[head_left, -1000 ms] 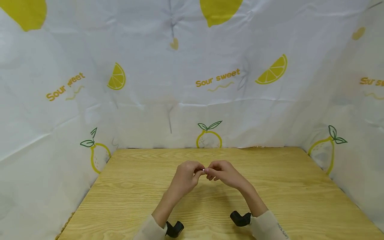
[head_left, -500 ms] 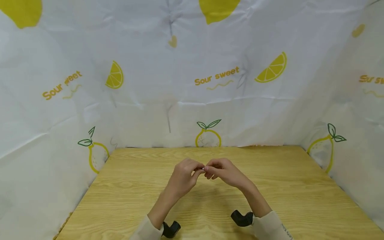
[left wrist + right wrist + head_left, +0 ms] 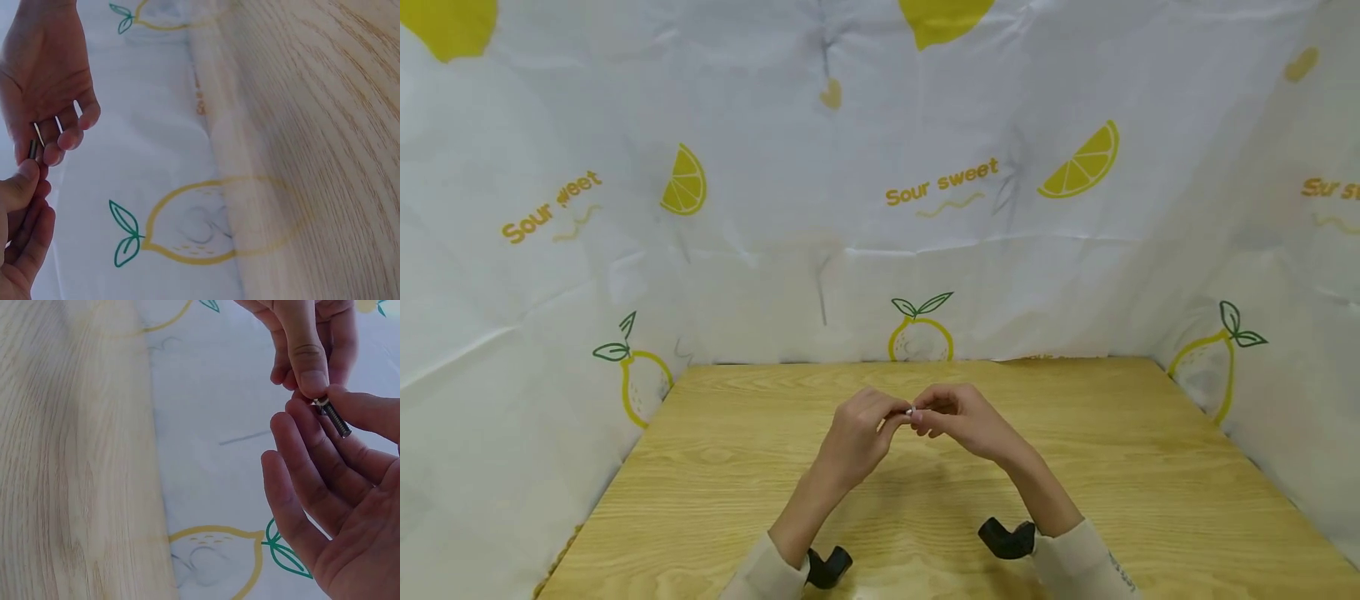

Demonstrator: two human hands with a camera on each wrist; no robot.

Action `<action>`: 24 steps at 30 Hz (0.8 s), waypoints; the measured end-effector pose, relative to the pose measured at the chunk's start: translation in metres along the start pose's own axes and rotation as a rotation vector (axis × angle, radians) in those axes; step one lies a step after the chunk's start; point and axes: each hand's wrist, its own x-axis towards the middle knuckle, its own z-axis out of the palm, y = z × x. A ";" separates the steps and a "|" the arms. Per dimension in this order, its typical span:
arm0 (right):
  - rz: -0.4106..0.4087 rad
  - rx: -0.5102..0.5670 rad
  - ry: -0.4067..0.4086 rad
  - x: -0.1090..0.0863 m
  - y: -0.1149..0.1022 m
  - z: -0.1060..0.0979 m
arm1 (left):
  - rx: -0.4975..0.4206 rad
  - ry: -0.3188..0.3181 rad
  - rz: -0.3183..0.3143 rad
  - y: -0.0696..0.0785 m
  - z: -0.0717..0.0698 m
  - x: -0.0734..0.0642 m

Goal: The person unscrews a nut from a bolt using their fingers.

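A small dark metal screw with a threaded shaft is held between both hands above the table. My left hand pinches one end of it with thumb and forefinger. From the other side my right hand pinches it near a shiny ring, with the thumb tip against it. Whether that ring is a nut or part of the screw's head, I cannot tell. The shaft's free end points toward the right palm. In the left wrist view only a short dark piece of the screw shows between the fingers.
The wooden table lies under both hands. A white sheet printed with lemons encloses its back and sides. Black curved pieces stick out at both cuffs.
Both hands stay together and sit slightly higher in the head view, as the whole scene also shifts up. A bit more of the shiny metal shows between the fingertips.
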 end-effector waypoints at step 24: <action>-0.041 -0.012 0.095 -0.002 -0.009 0.002 | -0.330 0.000 -0.192 -0.001 -0.006 0.001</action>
